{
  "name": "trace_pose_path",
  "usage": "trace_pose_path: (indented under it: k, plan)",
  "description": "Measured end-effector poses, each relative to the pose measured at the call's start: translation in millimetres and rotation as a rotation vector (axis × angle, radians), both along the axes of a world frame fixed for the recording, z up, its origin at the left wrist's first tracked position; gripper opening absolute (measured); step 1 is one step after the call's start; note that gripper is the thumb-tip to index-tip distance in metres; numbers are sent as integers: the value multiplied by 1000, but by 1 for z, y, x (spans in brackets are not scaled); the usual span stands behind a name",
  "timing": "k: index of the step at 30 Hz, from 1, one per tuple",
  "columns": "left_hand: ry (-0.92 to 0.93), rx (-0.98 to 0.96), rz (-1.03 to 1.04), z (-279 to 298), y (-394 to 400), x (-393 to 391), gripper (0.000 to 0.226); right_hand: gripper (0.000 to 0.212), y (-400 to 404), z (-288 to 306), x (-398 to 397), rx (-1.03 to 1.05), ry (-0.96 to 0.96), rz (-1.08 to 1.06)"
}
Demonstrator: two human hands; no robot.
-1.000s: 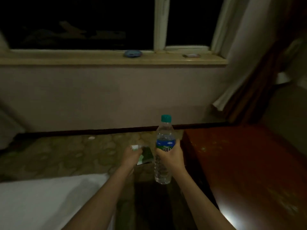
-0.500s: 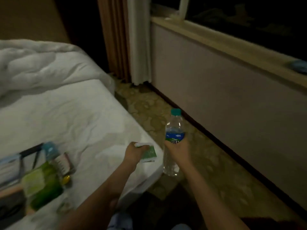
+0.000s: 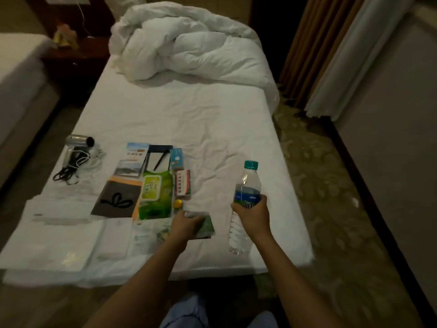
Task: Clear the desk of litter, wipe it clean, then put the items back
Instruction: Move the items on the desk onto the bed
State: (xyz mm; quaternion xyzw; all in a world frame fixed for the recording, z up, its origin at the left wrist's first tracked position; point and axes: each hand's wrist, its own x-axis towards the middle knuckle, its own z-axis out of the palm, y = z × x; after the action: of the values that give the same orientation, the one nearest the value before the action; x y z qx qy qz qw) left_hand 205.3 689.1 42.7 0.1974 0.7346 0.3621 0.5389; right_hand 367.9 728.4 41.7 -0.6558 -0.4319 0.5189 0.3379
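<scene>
On the white-sheeted bed (image 3: 212, 119), far left: a silver hair dryer (image 3: 79, 141) with its black cord (image 3: 68, 170) coiled just beside. Nearer the foot edge, flat white folded sheets (image 3: 59, 242). Further right, a cluster lying flat: a landscape-printed brochure (image 3: 132, 162), a dark notepad with a black pen (image 3: 159, 159), a dark brown booklet with a black loop mark (image 3: 117, 197), a green wet-wipes pack (image 3: 156, 195), a small blue box (image 3: 176, 158), a red-and-white box (image 3: 182, 184), a small yellow round cap (image 3: 177, 203). Just right of the cluster, left hand (image 3: 186, 223), fingers curled around a small green-and-white packet (image 3: 205, 224), low over the sheet; contact with the bed unclear. Right hand (image 3: 251, 215) wrapped around the middle of a clear plastic water bottle with blue label and teal cap (image 3: 247, 185), held upright above the bed's foot corner. Crumpled white duvet (image 3: 189, 41) at the head end. Brown curtain (image 3: 314, 43) far right.
</scene>
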Motion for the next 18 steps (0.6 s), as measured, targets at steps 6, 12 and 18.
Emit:
trace_pose_path:
  k: [6, 12, 18]
  plan:
    - [23, -55, 38, -37, 39, -61, 21, 55, 47, -29, -54, -67, -48, 27]
    - [26, -175, 44, -82, 56, -81, 26, 56, 77, -54, -70, -175, -116, 1]
    - [-100, -203, 69, -117, 99, -83, 19, 59, 120, -75, -76, -245, -146, 12]
